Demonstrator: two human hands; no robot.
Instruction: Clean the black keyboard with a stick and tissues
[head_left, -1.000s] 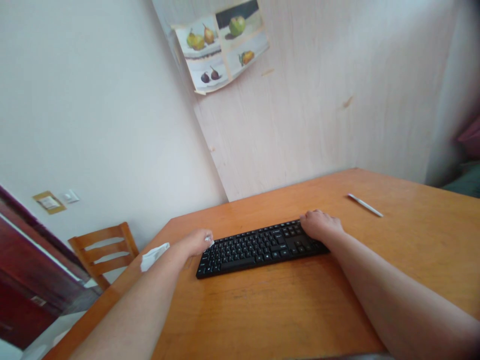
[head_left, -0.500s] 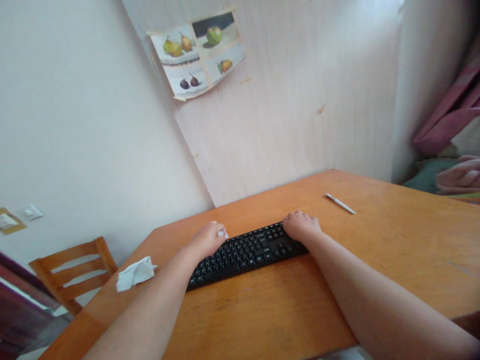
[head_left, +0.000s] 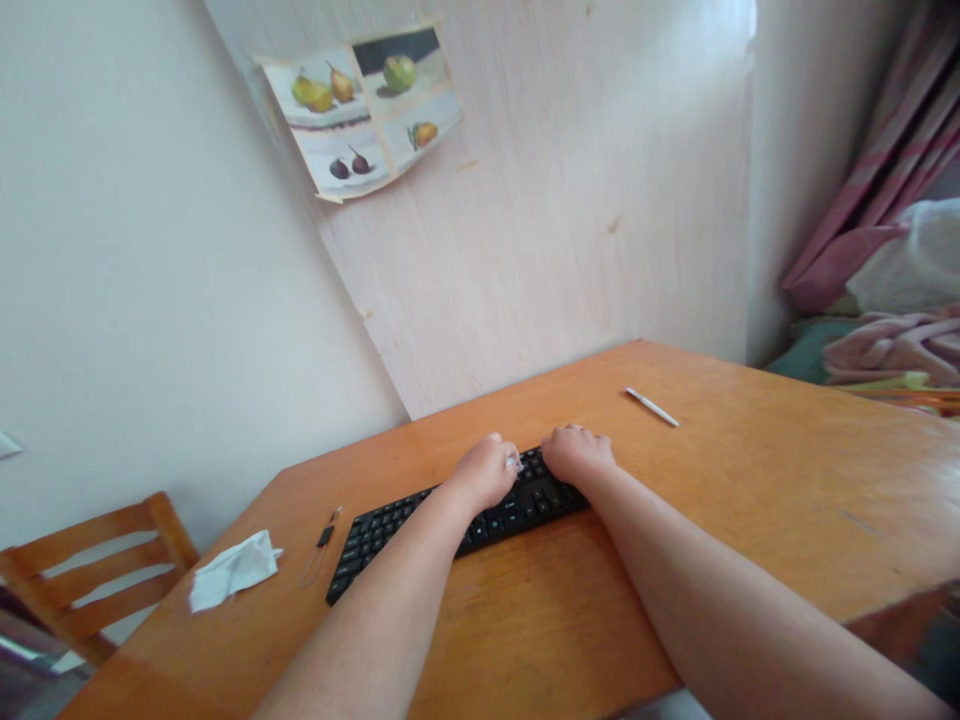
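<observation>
A black keyboard (head_left: 375,530) lies at a slant on the orange-brown wooden table (head_left: 525,620). My left hand (head_left: 489,470) is closed around a small crumpled white tissue (head_left: 514,462), held over the keys right of the middle. Most of the tissue is hidden in the fingers. At the keyboard's right end my right hand (head_left: 577,455) grips the edge, fingers over the far side. My left forearm covers part of the keys.
Left of the keyboard lie a thin wire tool with a black middle (head_left: 325,537) and a folded white cloth or tissue (head_left: 236,570). A white pen (head_left: 652,407) rests at the back right. A wooden chair (head_left: 97,570) stands past the left edge.
My left hand has moved right across the keys with the tissue, closer to my right hand. My right hand keeps its grip. The view has shifted slightly right.
</observation>
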